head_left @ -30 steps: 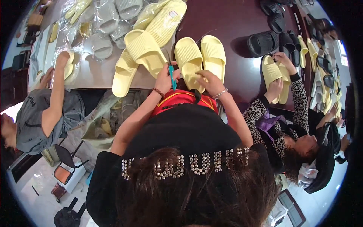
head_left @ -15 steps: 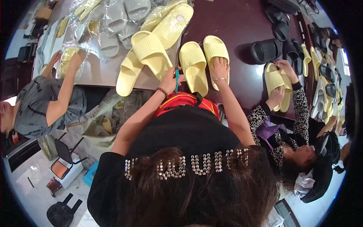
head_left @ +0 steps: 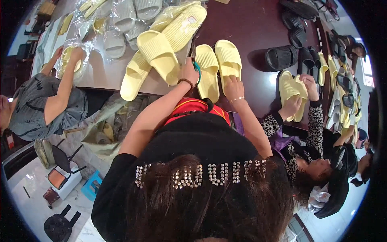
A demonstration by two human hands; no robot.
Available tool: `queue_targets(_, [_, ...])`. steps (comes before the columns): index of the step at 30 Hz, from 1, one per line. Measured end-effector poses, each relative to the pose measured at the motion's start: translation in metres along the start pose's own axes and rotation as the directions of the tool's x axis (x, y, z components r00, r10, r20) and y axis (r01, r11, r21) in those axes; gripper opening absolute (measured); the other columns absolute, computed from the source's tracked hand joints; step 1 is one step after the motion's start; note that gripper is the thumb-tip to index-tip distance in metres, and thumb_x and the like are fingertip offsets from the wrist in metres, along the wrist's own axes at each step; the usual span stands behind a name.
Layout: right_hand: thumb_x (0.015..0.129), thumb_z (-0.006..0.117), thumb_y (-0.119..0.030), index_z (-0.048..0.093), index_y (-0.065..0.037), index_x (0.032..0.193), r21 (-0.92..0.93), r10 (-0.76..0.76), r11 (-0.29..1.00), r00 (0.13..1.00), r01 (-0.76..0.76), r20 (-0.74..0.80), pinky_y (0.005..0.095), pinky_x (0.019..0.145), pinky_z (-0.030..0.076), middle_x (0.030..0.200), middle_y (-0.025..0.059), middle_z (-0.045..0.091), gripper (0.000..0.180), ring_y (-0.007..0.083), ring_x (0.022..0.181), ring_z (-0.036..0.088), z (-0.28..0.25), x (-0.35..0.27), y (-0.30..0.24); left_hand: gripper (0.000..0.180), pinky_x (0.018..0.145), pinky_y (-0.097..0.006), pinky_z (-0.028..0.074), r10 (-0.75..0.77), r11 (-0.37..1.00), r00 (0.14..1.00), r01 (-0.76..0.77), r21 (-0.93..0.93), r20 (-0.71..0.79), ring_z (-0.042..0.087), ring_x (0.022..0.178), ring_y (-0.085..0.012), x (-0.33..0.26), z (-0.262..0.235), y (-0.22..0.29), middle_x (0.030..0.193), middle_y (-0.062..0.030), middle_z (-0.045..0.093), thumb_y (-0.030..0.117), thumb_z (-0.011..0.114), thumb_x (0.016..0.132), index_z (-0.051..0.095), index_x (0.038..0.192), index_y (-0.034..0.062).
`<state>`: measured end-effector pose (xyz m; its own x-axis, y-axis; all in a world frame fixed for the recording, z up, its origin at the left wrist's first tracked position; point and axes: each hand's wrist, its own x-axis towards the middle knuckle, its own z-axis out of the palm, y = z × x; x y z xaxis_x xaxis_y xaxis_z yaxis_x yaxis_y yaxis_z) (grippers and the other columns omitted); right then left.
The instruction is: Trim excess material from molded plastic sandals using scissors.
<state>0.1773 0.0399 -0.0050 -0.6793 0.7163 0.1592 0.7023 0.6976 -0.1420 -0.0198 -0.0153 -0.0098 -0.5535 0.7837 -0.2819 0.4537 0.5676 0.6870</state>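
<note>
A pair of yellow slippers lies side by side before me, a left slipper and a right slipper. My right hand rests over the heel of the right slipper, its fingers laid on the footbed below the strap. Closed around teal-handled scissors, my left hand is beside the left slipper; the blades are mostly hidden. To its left, one more yellow slipper lies tilted across another yellow slipper. A wrapped yellow slipper reaches behind them.
Grey slippers in clear bags cover the back left of the table. At left a person's hand holds a bagged yellow slipper. At right another person's hands handle yellow slippers near a black slipper. A sack stands below the table edge.
My right hand has slid back from the strap toward the heel of the right slipper. My left hand has moved forward and turned with the scissors, which now point away from me.
</note>
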Motion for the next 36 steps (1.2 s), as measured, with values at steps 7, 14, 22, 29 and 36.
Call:
queue_targets(7, [0.066, 0.054, -0.012, 0.054, -0.012, 0.073, -0.007, -0.064, 0.998, 0.988, 0.064, -0.142, 0.0367, 0.059, 0.041, 0.072, 0.0040, 0.052, 0.006, 0.0215, 0.073, 0.052, -0.007, -0.010, -0.009, 0.039, 0.064, -0.045, 0.044, 0.049, 0.988, 0.999, -0.048, 0.149, 0.000, 0.056, 0.074, -0.0369, 0.009, -0.008, 0.014, 0.078, -0.0201, 0.058, 0.021, 0.057, 0.072, 0.039, 0.104, 0.0086])
queue_targets(14, [0.068, 0.055, -0.012, 0.050, -0.005, 0.072, 0.465, -0.087, 0.884, 0.994, 0.048, 0.063, 0.0388, 0.060, 0.041, 0.067, 0.0114, 0.051, 0.009, 0.0294, 0.064, 0.052, -0.020, -0.005, -0.020, 0.032, 0.063, -0.047, 0.043, 0.163, 0.977, 0.987, -0.163, 0.135, 0.006, 0.056, 0.072, -0.0381, 0.012, -0.011, 0.012, 0.075, -0.0212, 0.058, 0.021, 0.052, 0.075, 0.041, 0.102, 0.0082])
queue_targets(22, [0.072, 0.057, -0.017, 0.055, -0.005, 0.085, 0.514, 0.104, 0.824, 0.956, -0.237, 0.275, 0.0355, 0.059, 0.044, 0.077, 0.0109, 0.057, 0.018, 0.0251, 0.068, 0.057, -0.011, 0.002, -0.013, 0.046, 0.063, -0.045, 0.043, 0.149, 0.981, 0.987, -0.156, 0.118, 0.066, 0.055, 0.075, -0.0375, 0.004, -0.004, 0.000, 0.077, -0.0196, 0.058, 0.028, 0.060, 0.071, 0.042, 0.110, 0.0108])
queue_targets(29, [0.069, 0.062, -0.034, 0.049, -0.001, 0.102, 0.393, 0.287, 0.894, 0.949, -0.217, -0.130, 0.0389, 0.076, 0.041, 0.105, 0.0199, 0.046, 0.049, 0.0333, 0.092, 0.047, 0.025, 0.033, 0.020, 0.042, 0.064, -0.046, 0.043, 0.173, 0.981, 0.985, -0.171, 0.091, -0.010, 0.055, 0.076, -0.0385, 0.006, 0.002, -0.001, 0.081, -0.0216, 0.058, 0.022, 0.056, 0.072, 0.041, 0.109, 0.0106])
queue_targets(36, [0.071, 0.055, -0.045, 0.047, 0.000, 0.103, 0.002, 0.213, 0.977, 0.977, -0.213, -0.004, 0.0444, 0.086, 0.030, 0.105, 0.0185, 0.044, 0.056, 0.0347, 0.103, 0.039, 0.048, 0.053, 0.007, 0.035, 0.066, -0.046, 0.043, 0.139, 0.981, 0.988, -0.147, 0.130, 0.062, 0.055, 0.077, -0.0379, 0.004, -0.001, 0.003, 0.083, -0.0212, 0.058, 0.017, 0.052, 0.074, 0.042, 0.107, 0.0108])
